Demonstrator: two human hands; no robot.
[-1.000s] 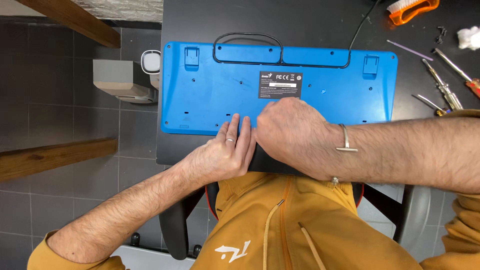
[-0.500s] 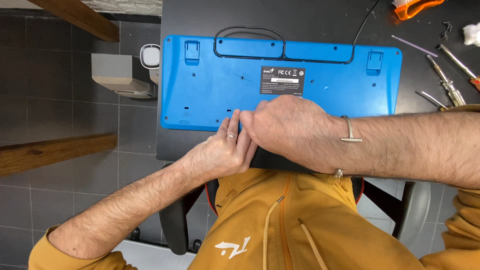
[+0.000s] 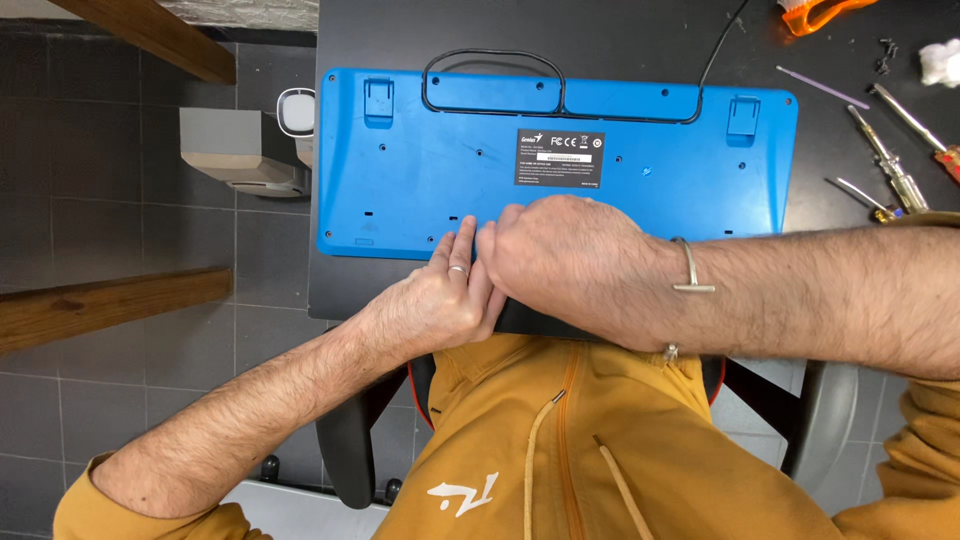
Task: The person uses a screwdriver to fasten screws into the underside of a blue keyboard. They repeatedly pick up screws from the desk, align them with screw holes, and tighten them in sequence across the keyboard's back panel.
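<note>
Blue keyboard [image 3: 560, 165] lies face-down on black tabletop [image 3: 640, 40], left hand [image 3: 440, 295] and right hand [image 3: 565, 260] pressed together, fingers flat on its near edge, steadying it, screwdrivers [image 3: 890, 160] lying nearby

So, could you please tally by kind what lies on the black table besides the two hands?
Blue keyboard, underside up: 1
Screwdrivers: 3, one at and one at
Orange tool: 1
White wad: 1
Thin purple stick: 1
Total: 7
</note>
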